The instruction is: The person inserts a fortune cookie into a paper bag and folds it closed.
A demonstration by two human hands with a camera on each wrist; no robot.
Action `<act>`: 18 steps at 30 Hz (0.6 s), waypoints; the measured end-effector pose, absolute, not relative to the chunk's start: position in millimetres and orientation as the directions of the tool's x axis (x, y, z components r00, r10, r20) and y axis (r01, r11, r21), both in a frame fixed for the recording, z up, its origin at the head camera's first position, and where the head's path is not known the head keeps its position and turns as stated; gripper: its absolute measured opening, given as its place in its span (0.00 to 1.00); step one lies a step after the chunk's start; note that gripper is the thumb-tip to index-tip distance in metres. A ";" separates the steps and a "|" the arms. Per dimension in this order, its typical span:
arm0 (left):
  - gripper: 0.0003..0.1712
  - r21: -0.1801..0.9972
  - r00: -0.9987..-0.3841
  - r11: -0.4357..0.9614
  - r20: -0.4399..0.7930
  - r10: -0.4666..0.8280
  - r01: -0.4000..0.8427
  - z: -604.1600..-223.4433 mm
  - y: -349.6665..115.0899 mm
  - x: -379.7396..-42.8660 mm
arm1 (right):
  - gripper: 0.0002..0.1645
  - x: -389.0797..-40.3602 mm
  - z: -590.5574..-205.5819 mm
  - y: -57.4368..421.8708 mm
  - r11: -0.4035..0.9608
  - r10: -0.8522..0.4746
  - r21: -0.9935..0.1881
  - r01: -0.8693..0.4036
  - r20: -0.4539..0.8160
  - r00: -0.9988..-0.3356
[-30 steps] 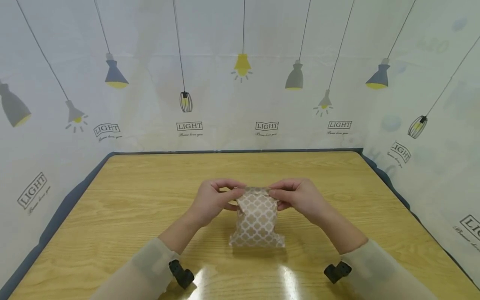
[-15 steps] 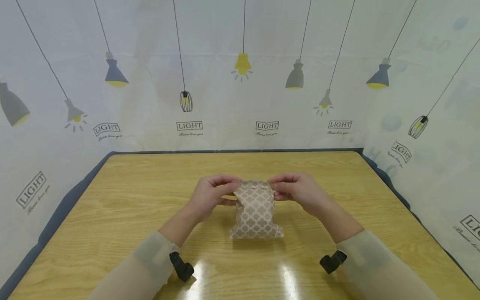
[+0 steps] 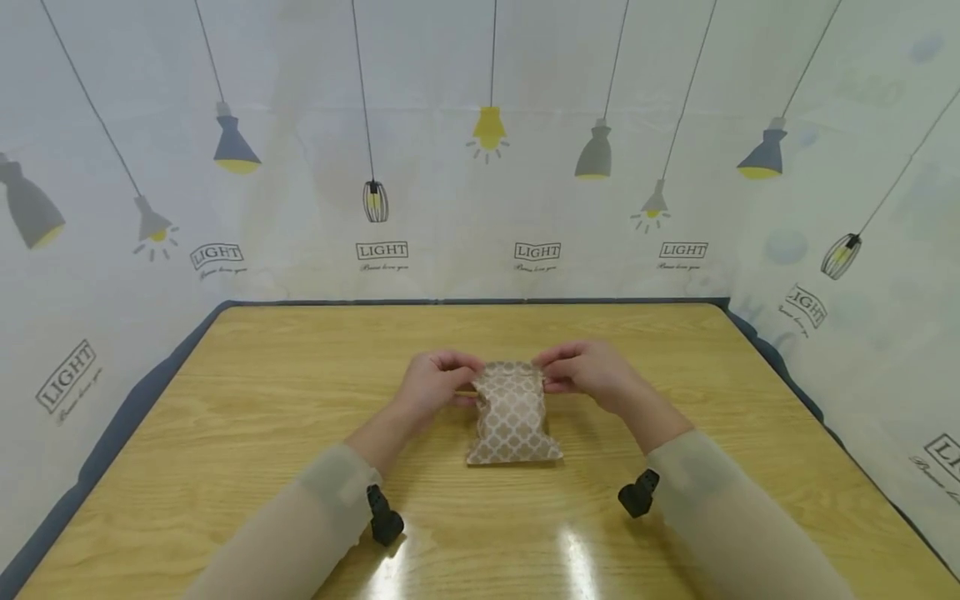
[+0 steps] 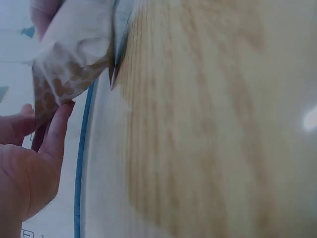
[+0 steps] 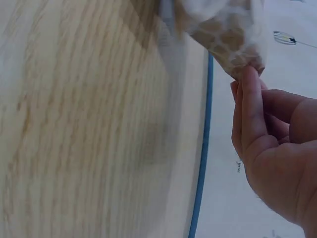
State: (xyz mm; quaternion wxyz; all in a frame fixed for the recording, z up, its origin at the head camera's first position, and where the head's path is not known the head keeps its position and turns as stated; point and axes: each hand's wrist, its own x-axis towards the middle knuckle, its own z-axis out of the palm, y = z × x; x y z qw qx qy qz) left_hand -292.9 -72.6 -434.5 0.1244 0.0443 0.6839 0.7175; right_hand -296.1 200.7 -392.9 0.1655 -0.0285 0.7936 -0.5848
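Note:
Between the two hands stands a small tan paper bag [image 3: 513, 412] with a white lattice print, its folded top toward the far side and its wider flared edge at the tabletop. My left hand [image 3: 435, 383] pinches the upper left corner with thumb and fingers; in the left wrist view that left hand [image 4: 34, 163] is at a crumpled corner of the bag [image 4: 64, 74]. At the upper right corner, my right hand [image 3: 588, 375] pinches the paper. The right wrist view has the right hand [image 5: 272, 129] with fingertips on the bag's corner [image 5: 233, 44]. Whatever the bag contains is hidden.
The wooden table [image 3: 300, 358] has a dark blue border [image 3: 150, 383] along its edges. White cloth walls [image 3: 300, 167] printed with hanging lamps enclose its back and sides. A small black camera [image 3: 386, 517] is worn at each wrist, over pale sleeves.
Both hands have moved slightly away from the body with the bag, still at its upper corners. The bag's lower edge has shifted farther up the table, and the forearms have come closer together.

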 end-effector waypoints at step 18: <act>0.20 0.995 -0.964 0.070 -0.090 0.251 -0.075 -440.0 -81.5 -296.7 | 0.23 -302.9 -410.3 199.3 0.361 -0.229 -0.917 0.169 -0.263 -0.937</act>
